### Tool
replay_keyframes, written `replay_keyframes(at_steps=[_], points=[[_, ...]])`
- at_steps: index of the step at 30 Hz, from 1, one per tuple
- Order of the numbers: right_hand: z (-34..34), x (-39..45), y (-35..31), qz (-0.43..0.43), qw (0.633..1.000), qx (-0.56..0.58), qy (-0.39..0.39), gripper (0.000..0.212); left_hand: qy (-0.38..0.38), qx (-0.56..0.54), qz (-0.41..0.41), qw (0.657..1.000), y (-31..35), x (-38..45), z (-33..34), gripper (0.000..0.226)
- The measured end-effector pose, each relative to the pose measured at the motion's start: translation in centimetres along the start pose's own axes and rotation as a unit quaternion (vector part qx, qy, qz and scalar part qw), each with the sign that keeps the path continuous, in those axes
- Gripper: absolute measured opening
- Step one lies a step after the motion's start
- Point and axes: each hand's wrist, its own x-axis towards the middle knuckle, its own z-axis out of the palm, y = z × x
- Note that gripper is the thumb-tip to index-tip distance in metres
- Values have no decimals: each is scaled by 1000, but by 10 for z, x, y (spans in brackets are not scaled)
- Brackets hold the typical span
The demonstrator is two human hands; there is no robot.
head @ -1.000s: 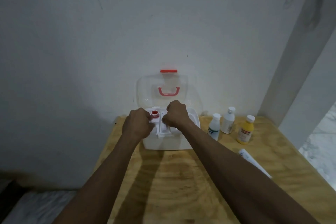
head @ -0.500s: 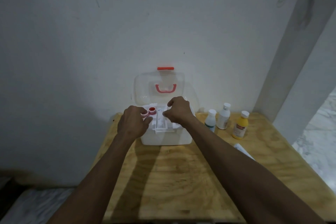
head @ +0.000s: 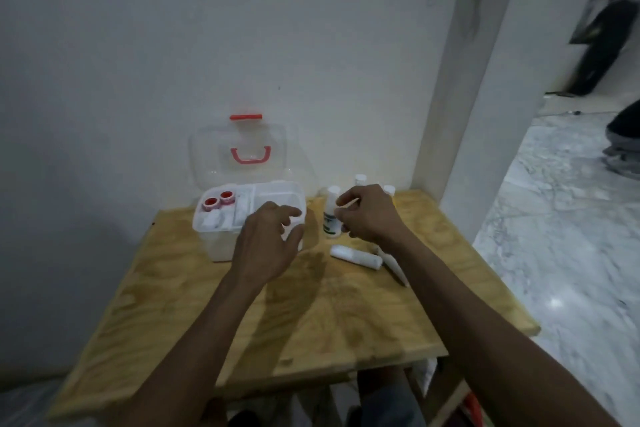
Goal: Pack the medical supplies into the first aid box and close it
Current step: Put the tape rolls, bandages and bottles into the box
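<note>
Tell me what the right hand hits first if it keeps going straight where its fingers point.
Probably the white bottle with the green label: the right hand has its fingers curled toward it, though depth is hard to judge.

Your way into the box (head: 221,246) is open from above; its lid (head: 239,156) stands behind. Bottles (head: 331,215) and rolls (head: 356,256) crowd the right.

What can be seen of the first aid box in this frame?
The first aid box is white, plastic-looking, and stands on the wooden table close to the wall. Its clear lid is open and upright, with a red handle and a red latch at its top edge. An inner tray with compartments sits on top; two red-capped items sit at its left. The left hand hovers in front of its right side; contact cannot be told.
</note>
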Motion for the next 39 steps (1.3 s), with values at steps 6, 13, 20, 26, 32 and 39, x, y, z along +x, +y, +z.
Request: replay_keyframes(at_steps=[6, 13, 20, 26, 32, 39], points=[[-39, -7, 66, 48, 989, -137, 28, 19, -155, 45, 51, 986, 26, -8, 71, 35], [-33, -7, 97, 85, 972, -198, -89, 44, -240, 156, 93, 954, 51, 6, 104, 31], [-25, -3, 102, 88, 968, -207, -111, 48, -273, 207, 101, 934, 45, 9, 117, 19], [-25, -9, 102, 108, 975, -152, -119, 50, -303, 231, 93, 920, 41, -2, 115, 39], [-36, -19, 74, 49, 991, -37, -117, 63, -201, -13, 29, 979, 30, -15, 79, 50], [-23, -17, 1, -90, 990, 74, -81, 53, -37, -74, 13, 996, 15, -2, 5, 52]])
